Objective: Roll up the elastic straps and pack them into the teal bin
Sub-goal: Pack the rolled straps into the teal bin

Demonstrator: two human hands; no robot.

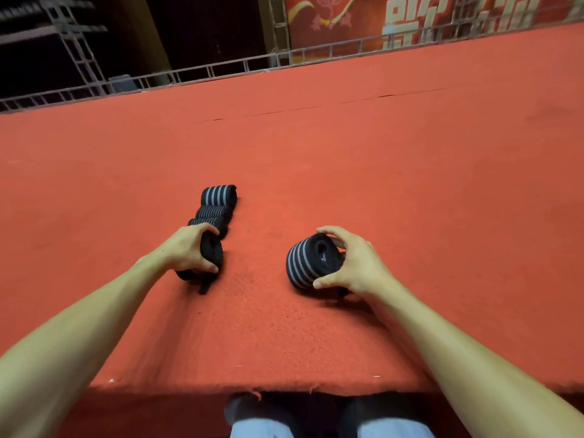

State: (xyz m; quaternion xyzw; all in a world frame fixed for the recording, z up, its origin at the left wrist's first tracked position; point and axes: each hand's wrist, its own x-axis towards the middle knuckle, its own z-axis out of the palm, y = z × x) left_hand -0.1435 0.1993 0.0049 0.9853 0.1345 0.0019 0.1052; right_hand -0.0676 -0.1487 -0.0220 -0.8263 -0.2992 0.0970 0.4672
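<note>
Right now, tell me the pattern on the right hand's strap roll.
The strap roll is black with grey stripes; head view.

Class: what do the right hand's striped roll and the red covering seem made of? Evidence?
Striped roll: likely woven elastic fabric, matte; ribbed grey-and-black bands, soft wound layers. Red covering: probably felt-like carpet, matte; fuzzy nap, frayed front edge.

Bare left hand (pixel 187 249), bare right hand (pixel 355 263), pale blue trousers (pixel 262 430)

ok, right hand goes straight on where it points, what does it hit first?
Likely the row of rolled straps just past the left hand; only bare carpet before that. Depth is unclear.
</note>
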